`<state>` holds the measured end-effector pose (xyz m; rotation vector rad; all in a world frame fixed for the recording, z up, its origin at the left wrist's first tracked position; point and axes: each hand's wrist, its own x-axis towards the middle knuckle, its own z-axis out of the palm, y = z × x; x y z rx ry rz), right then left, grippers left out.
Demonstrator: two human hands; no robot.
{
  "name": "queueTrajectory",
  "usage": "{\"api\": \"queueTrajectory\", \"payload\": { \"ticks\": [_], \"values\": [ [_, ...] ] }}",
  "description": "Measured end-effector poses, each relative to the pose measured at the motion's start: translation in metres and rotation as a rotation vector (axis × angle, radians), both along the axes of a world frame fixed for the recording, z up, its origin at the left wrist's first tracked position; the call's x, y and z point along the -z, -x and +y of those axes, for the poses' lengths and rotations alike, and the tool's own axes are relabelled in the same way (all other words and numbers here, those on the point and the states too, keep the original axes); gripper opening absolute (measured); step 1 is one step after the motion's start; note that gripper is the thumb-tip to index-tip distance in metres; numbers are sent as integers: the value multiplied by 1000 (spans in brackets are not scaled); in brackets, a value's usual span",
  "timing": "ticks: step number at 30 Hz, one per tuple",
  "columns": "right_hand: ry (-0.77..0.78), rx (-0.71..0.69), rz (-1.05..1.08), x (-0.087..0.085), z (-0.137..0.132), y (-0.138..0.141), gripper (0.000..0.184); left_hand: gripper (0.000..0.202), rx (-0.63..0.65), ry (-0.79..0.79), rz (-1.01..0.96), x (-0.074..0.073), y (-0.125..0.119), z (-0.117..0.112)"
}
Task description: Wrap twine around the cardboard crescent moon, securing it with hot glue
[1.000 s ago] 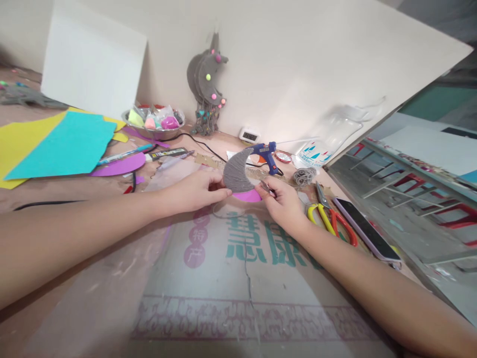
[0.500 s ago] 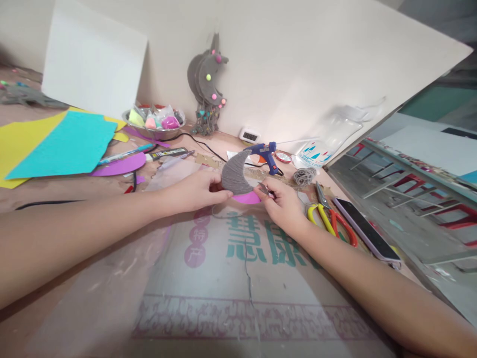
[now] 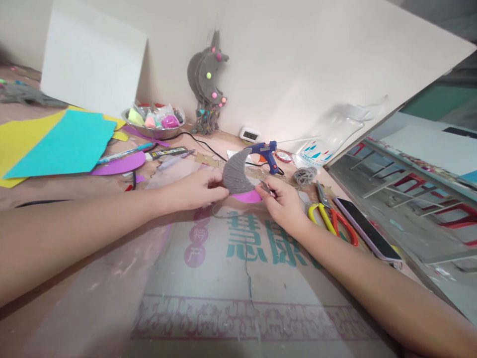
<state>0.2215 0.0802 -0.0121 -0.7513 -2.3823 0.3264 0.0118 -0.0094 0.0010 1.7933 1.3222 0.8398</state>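
A crescent moon (image 3: 236, 174) wound in grey yarn is held between both hands above the printed board, with bare purple showing along its lower right. My left hand (image 3: 203, 189) pinches its lower left edge between thumb and fingers. At the right end, my right hand (image 3: 281, 201) grips the crescent's tip, its fingers closed there. Loose grey yarn loops below the crescent and runs toward a ball of yarn (image 3: 304, 175) behind my right hand. Beyond the crescent lies a blue glue gun (image 3: 266, 153).
Scissors (image 3: 331, 219) and a phone (image 3: 367, 228) lie right of my right hand. Coloured sheets (image 3: 63, 144), pens and a bowl (image 3: 152, 130) of bagged clay are at the left and back. A clear jug (image 3: 316, 151) stands back right; a finished moon ornament (image 3: 210, 82) hangs on the wall.
The crescent has shifted very slightly to the right, and my left thumb has slid a little along its edge. Both hands keep their grip.
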Motion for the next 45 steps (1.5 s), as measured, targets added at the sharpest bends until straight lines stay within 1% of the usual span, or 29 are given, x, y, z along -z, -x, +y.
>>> {"api": "queueTrajectory", "payload": {
  "ticks": [3, 6, 8, 10, 11, 13, 17, 20, 23, 26, 31, 34, 39, 45],
  "values": [
    [-1, 2, 3, 0, 0, 0, 26, 22, -44, -42, -31, 0, 0, 0],
    [-2, -5, -15, -1, 0, 1, 27, 25, -37, -58, -70, 2, 1, 2],
    [12, -5, 0, -1, -1, 1, 22, 25, -26, -26, -85, 3, 2, 3],
    [22, 11, 64, 0, -1, -1, 10, 25, -33, -2, -94, 4, 2, 3],
    [16, 19, 101, 0, -2, -2, 10, 26, -39, 4, -101, 5, 2, 3],
    [-31, 5, 138, 0, -2, -5, 21, 26, -37, 10, -116, 6, 2, 3],
    [-207, -100, 33, -1, -7, -6, 25, 26, -42, -4, -91, 7, 2, 5],
    [-318, -107, -80, -3, -12, -4, 27, 25, -50, 8, -60, 7, 2, 6],
    [-361, -107, -157, -5, -15, -2, 29, 24, -44, -11, -46, 6, 2, 6],
    [-410, -114, -177, -6, -17, -2, 29, 23, -51, -35, -31, 6, 3, 5],
    [-532, -153, -235, -4, -16, 0, 18, 24, -50, -43, -1, 5, 3, 5],
    [-573, -167, -282, -4, -16, 0, 15, 25, -44, -49, 10, 5, 3, 5],
    [-621, -169, -328, -5, -17, 0, 17, 25, -53, -28, -17, 6, 3, 5],
    [-617, -162, -363, -5, -17, 1, 19, 24, -61, -21, -9, 8, 3, 6]
  ]
}}
